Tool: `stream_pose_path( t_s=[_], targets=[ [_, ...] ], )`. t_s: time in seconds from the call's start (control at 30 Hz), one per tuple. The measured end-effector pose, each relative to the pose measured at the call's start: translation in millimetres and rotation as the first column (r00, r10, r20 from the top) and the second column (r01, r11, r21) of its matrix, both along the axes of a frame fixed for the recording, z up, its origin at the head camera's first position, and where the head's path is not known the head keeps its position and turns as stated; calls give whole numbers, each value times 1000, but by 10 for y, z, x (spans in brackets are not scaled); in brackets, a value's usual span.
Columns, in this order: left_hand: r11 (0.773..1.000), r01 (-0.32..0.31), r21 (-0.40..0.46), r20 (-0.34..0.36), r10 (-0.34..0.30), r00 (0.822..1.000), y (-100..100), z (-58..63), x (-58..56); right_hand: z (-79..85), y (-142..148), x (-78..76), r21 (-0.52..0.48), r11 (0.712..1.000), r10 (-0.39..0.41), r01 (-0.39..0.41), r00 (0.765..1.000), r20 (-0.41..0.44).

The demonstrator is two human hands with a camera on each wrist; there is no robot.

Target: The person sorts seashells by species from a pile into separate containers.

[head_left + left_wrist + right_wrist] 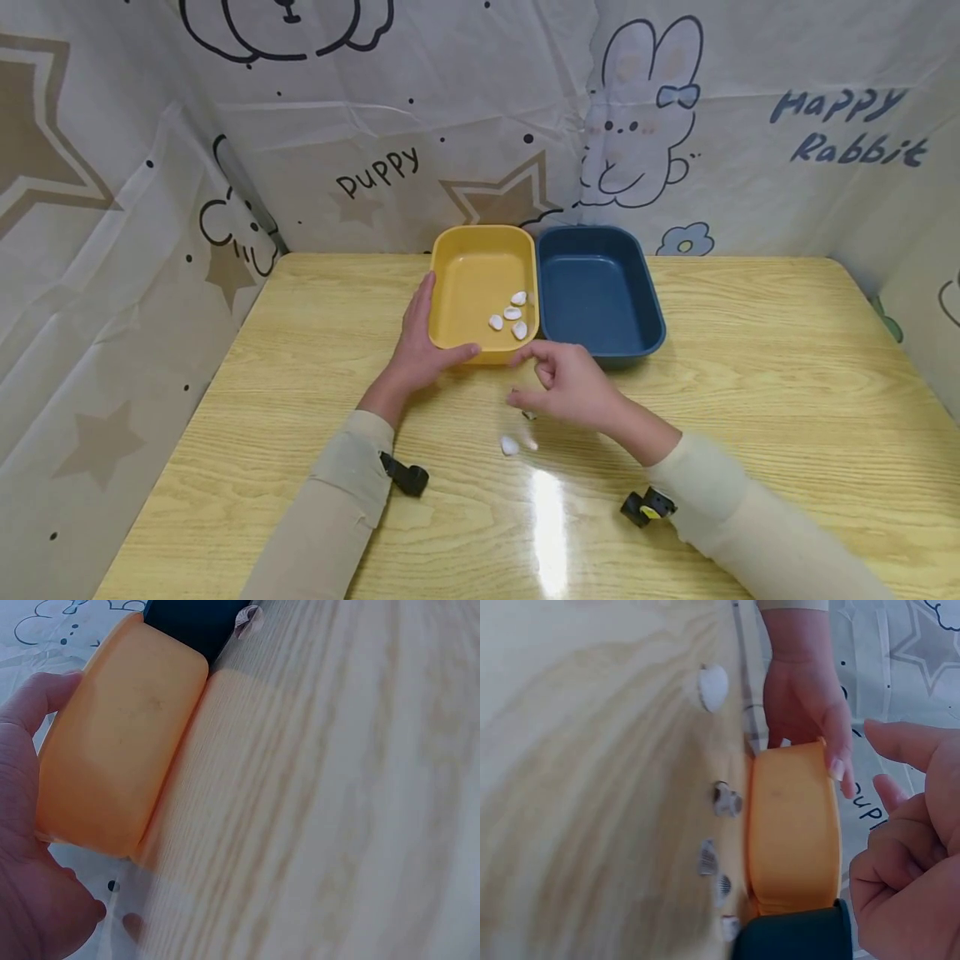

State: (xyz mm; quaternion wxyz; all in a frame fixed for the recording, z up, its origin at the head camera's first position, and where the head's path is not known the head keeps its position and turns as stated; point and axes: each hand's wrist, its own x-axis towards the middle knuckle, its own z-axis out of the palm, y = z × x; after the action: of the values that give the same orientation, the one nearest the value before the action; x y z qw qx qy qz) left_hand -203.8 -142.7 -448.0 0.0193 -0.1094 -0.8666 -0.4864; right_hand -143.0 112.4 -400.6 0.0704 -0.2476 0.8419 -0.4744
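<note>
My left hand (417,346) holds the near left corner of a yellow bin (468,287), its thumb on the front rim and its fingers along the left side. Several small white shells (512,313) lie in the bin's near right corner. My right hand (573,385) hovers in front of the bins, thumb and index finger apart with nothing between them, the other fingers curled. Beneath and beside it, a white shell (509,446) and a darker shell (529,414) lie on the table. In the right wrist view, several patterned shells (726,799) lie near the bins.
A dark blue bin (600,308) stands against the right side of the yellow one. Both rest at the back of the wood-grain table (750,358), before a printed cloth backdrop (495,108). Cloth also hangs along both sides.
</note>
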Motion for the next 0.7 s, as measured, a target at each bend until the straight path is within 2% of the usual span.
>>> stream_pose_path(
  t_s=[0.33,0.57,0.7],
  targets=[
    [1000,-5,2,9,5,1000,7,5,13,-176,14,72,112,988,99,-102,994,35],
    [1000,-9,6,17,9,1000,9,4,20,-303,16,106,217,964,140,-153,987,75],
    [1000,-8,5,14,8,1000,8,3,13,-338,20,111,244,952,167,-182,983,81]
  ],
)
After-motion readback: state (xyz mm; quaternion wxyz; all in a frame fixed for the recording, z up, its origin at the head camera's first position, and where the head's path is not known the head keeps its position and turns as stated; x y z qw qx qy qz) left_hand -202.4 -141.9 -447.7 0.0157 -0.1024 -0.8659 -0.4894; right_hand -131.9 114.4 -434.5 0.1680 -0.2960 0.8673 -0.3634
